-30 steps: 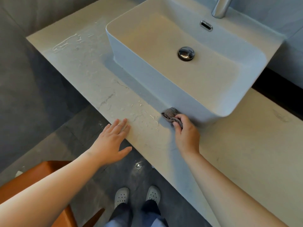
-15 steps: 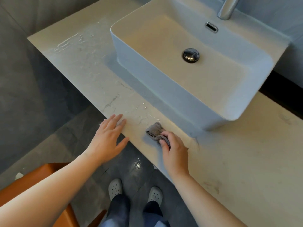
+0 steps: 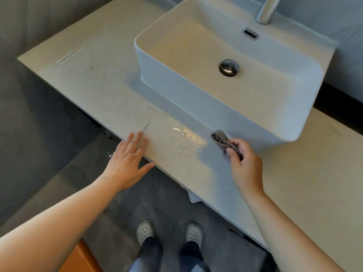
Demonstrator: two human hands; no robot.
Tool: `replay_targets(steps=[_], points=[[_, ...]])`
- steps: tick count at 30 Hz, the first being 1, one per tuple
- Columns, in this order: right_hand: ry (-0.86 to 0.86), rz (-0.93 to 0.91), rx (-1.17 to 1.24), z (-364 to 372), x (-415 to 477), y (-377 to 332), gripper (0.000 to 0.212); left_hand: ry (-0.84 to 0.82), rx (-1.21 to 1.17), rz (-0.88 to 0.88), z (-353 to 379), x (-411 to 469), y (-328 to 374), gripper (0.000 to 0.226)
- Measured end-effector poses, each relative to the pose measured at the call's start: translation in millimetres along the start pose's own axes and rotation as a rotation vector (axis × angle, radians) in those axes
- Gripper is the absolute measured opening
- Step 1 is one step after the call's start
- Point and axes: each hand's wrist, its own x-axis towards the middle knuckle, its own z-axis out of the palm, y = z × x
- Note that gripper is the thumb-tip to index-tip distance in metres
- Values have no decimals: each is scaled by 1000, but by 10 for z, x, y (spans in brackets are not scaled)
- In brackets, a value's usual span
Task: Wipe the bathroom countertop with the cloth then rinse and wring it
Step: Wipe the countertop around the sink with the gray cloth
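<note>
A small grey cloth (image 3: 221, 138) is bunched in my right hand (image 3: 244, 165) and pressed on the pale marble countertop (image 3: 94, 83), close to the front wall of the white basin (image 3: 206, 112). My left hand (image 3: 129, 160) lies flat with fingers spread on the counter's front edge, well to the left of the cloth. Wet streaks (image 3: 182, 138) glisten on the stone between the two hands. More streaks (image 3: 68, 58) show at the far left end.
A chrome tap (image 3: 268, 9) stands behind the basin, whose drain plug (image 3: 229, 67) is in the middle. An orange stool (image 3: 82, 258) is at the lower left by my feet. Dark grey tiles cover the floor and the left wall.
My right hand slid the cloth from the basin's foot out toward the counter's front edge, then back up against the basin. My left hand stayed flat on the edge.
</note>
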Motion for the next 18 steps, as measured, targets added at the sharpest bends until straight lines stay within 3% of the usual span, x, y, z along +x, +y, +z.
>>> replay_targets(steps=[5, 11, 18], points=[[9, 0, -173, 36, 233, 306, 20, -13, 9, 22, 22, 20, -39, 95], [114, 10, -137, 354, 151, 307, 21, -28, 33, 37, 1, 33, -78, 94], [77, -35, -150, 471, 229, 223, 21, -7, 20, 64, -16, 50, -129, 91]])
